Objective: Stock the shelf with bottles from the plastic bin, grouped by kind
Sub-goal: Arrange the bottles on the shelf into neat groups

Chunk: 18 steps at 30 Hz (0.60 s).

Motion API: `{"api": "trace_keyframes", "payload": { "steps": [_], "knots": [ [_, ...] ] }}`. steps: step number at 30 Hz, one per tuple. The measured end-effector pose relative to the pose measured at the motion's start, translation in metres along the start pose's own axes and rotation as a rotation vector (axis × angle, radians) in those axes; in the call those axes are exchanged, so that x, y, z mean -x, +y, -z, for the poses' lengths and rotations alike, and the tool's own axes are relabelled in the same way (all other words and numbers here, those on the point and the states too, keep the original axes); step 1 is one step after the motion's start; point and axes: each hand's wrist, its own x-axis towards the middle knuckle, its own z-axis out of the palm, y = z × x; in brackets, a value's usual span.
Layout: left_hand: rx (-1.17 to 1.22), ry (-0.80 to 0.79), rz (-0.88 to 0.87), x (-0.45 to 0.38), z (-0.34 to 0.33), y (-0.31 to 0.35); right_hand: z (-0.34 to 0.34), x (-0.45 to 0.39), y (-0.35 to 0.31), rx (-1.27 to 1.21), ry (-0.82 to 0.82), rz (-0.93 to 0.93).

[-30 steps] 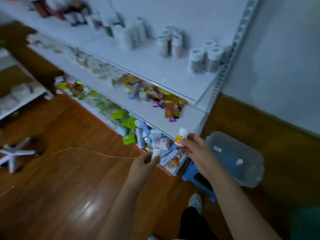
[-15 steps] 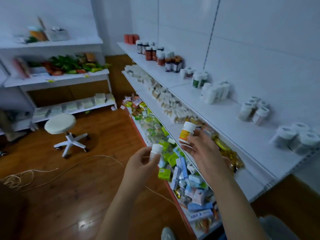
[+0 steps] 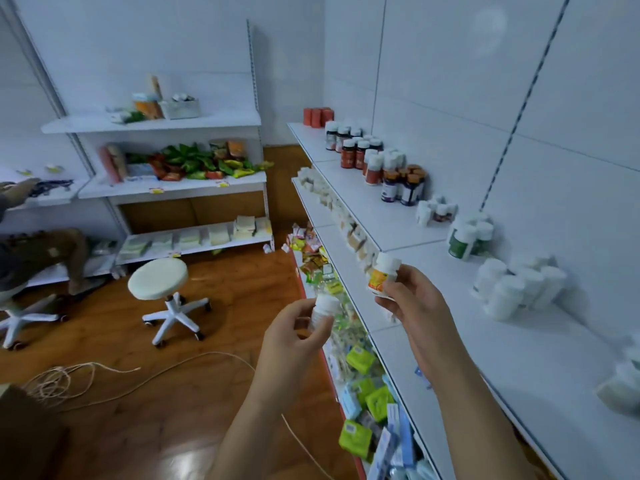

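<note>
My right hand (image 3: 412,303) grips a white-capped bottle with an orange and yellow label (image 3: 381,275) just in front of the top shelf's (image 3: 450,327) front edge. My left hand (image 3: 294,336) holds a small plain white bottle (image 3: 323,308) lower and to the left, over the aisle. Along the top shelf stand grouped bottles: plain white ones (image 3: 516,287), green-labelled ones (image 3: 467,237), dark purple-labelled ones (image 3: 403,187), red-brown ones (image 3: 356,150) and orange tubs (image 3: 317,116). The plastic bin is out of view.
Lower shelves on the right hold snack packs and green boxes (image 3: 360,393). A white round stool (image 3: 159,280) stands on the wood floor, with a loose cord (image 3: 69,377) lying near it. Another shelf unit (image 3: 173,181) lines the back wall. A person's arm shows at far left (image 3: 20,192).
The view swung from the bin and floor up and left along the shelf. Both hands rose with their bottles; the right one now sits at the top shelf's edge.
</note>
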Motion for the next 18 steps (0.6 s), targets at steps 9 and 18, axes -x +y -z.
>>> {"api": "trace_keyframes", "payload": {
  "steps": [9, 18],
  "knots": [
    [-0.030, 0.020, 0.071, -0.128, 0.002, -0.060, -0.037, -0.130, 0.046, 0.029, 0.007, -0.072],
    [-0.023, -0.047, 0.007, -0.335, 0.032, -0.084, -0.118, -0.306, 0.058, 0.043, 0.052, -0.039]
  ]
}}
